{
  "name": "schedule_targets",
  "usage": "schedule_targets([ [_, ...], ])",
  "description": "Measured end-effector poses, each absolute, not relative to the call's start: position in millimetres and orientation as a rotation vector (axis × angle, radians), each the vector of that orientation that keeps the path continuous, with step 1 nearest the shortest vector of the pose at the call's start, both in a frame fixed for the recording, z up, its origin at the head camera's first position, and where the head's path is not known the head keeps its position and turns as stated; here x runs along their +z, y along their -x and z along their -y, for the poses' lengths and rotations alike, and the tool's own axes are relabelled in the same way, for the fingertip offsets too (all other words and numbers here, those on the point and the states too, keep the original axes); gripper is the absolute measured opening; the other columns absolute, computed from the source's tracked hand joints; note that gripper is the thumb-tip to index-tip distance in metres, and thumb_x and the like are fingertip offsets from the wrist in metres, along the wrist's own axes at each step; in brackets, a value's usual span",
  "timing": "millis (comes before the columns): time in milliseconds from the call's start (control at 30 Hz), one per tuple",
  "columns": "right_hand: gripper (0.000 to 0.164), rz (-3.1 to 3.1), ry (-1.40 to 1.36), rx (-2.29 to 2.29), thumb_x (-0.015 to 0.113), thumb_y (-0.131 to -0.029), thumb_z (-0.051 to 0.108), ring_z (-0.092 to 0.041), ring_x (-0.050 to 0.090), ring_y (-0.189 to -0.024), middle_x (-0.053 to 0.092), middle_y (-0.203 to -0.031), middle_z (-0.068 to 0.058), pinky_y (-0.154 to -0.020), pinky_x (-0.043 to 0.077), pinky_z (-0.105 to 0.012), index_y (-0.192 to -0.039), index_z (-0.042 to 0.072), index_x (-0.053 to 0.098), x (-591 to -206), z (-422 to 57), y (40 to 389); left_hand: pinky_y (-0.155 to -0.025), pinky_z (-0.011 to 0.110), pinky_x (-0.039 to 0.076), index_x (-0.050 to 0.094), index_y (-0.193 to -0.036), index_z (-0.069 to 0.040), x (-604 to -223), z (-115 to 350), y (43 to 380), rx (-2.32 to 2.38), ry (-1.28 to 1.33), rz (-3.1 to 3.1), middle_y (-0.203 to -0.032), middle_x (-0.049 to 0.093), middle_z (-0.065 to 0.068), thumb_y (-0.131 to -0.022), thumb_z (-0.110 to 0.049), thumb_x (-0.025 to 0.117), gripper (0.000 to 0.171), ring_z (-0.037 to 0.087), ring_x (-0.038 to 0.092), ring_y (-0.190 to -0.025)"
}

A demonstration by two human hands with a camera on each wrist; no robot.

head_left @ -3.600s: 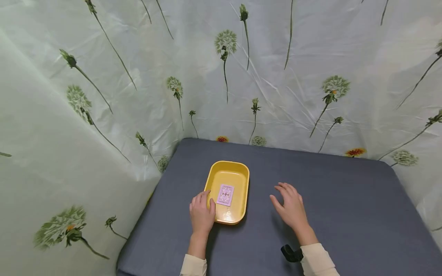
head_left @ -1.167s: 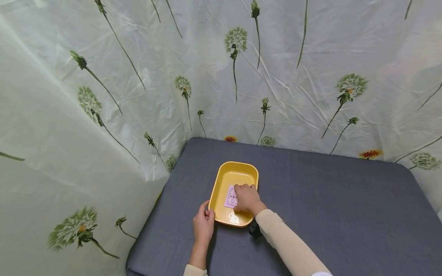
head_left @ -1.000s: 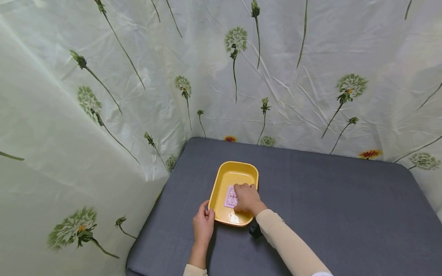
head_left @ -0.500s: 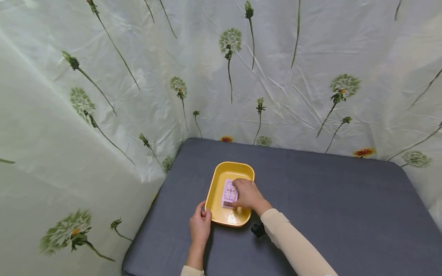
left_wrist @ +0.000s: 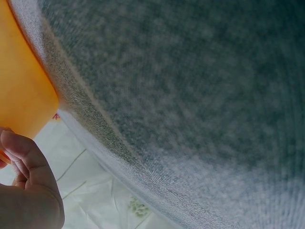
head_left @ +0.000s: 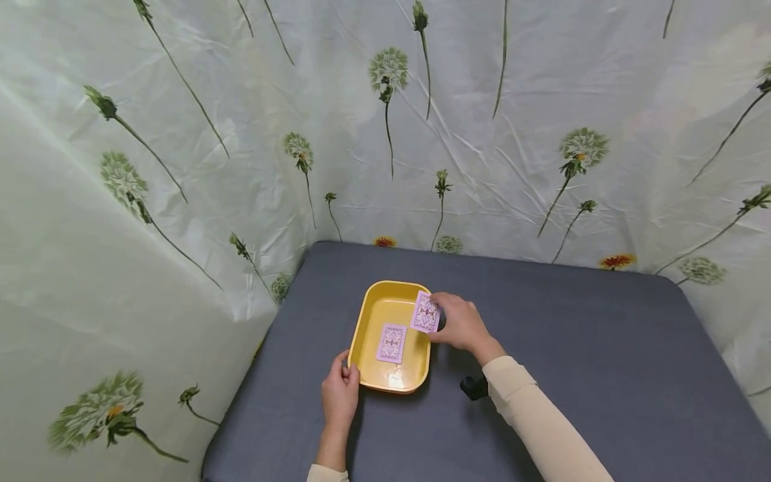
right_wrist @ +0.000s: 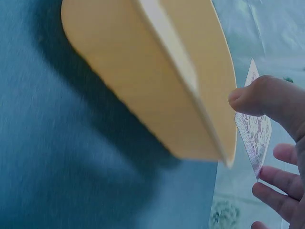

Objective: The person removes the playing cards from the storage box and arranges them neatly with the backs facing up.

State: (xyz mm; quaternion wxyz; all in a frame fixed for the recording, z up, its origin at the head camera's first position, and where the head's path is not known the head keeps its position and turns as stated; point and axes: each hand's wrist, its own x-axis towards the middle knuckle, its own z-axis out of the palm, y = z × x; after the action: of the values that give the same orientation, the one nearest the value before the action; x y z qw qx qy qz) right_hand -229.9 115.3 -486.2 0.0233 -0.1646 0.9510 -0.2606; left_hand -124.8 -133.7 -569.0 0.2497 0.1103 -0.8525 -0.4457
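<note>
A yellow tray (head_left: 390, 387) with raised sides lies on the grey cushioned surface. My left hand (head_left: 340, 396) pinches its near left corner, thumb at the rim; in the left wrist view those curled fingers (left_wrist: 33, 164) meet the tray's orange-looking wall (left_wrist: 28, 90). Inside the tray rests a pink-patterned playing card pile (head_left: 391, 343), back up. Over the tray's right rim, my right hand (head_left: 462, 325) holds a packet of playing cards (head_left: 425, 312) by its ends. From the right wrist, the packet (right_wrist: 255, 129) shows a thin speckled edge between thumb and fingers.
The grey padded surface (head_left: 572, 348) stretches away to the right of the tray. Behind it and along the left hangs a pale curtain (head_left: 482, 154) printed with dandelions. A black device (head_left: 474, 387) sits at my right wrist.
My right hand has reached into the tray, gripped part of the card pile, and lifted it up and right to the rim. The rest stays inside. My left hand keeps the tray's corner.
</note>
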Motion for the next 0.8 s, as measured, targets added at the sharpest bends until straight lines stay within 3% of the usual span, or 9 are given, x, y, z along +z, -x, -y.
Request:
schedule_targets([
  [367, 0.082, -2.931, 0.413, -0.811, 0.084, -0.071, 0.024, -0.038, 0.044, -0.129, 0.05, -0.139, -0.02, -0.102, 0.03, -0.059, -0.14, -0.001, 0.047, -496, -152, 229, -0.047, 0.025, 0.031, 0.065, -0.111, 0.004, -565, 133, 123, -1.209, -0.312, 2.342, -0.062, 0.044, -0.003, -0.085, 0.001, 0.064, 0.026, 0.003, 0.035, -0.049],
  [800, 0.082, -2.855, 0.384, -0.762, 0.086, -0.07, 0.022, -0.037, 0.046, -0.127, 0.051, -0.137, -0.02, -0.101, 0.032, -0.058, -0.139, 0.0, 0.047, -520, -162, 225, -0.048, 0.026, 0.033, 0.065, -0.113, 0.003, -565, 132, 124, -1.211, -0.342, 2.36, -0.062, 0.046, -0.003, -0.086, 0.0, 0.064, 0.027, 0.004, 0.036, -0.05],
])
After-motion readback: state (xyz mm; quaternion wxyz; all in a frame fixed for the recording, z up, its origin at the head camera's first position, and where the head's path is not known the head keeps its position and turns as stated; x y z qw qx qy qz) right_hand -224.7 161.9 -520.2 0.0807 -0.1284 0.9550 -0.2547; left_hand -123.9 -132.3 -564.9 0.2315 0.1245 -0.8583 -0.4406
